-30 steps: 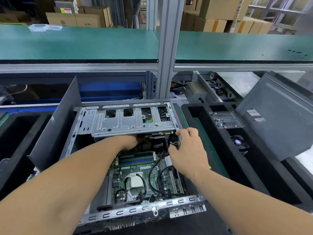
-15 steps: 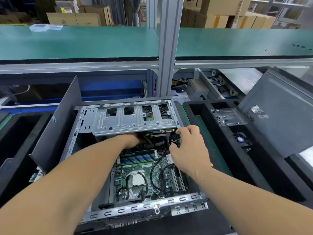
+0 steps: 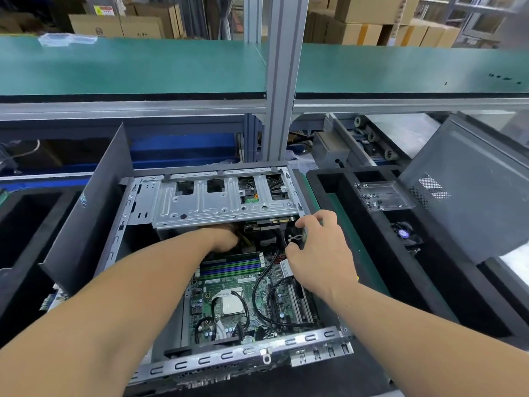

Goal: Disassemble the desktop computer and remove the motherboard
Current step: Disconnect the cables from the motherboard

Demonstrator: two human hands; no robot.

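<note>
- Little has moved: right hand (image 3: 316, 253) still pinches a black connector (image 3: 294, 238) by the case wall.
- Left hand (image 3: 221, 237) stays under the drive cage (image 3: 226, 200); fingers hidden, grip unclear.
- Motherboard (image 3: 243, 293) in the case.

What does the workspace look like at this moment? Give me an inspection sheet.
Surface: black foam tray beside the case, green mat strip showing.
Job's things: open desktop case; motherboard seated inside; drive cage above it.
Clutter: clear plastic bracket, small fan, grey side panel on the right.
Grippers: left hand reaches under the cage, fingers hidden; right hand pinches a black connector.
Cables: black cables loop over the board.
Surroundings: green shelf, cardboard boxes behind.
</note>
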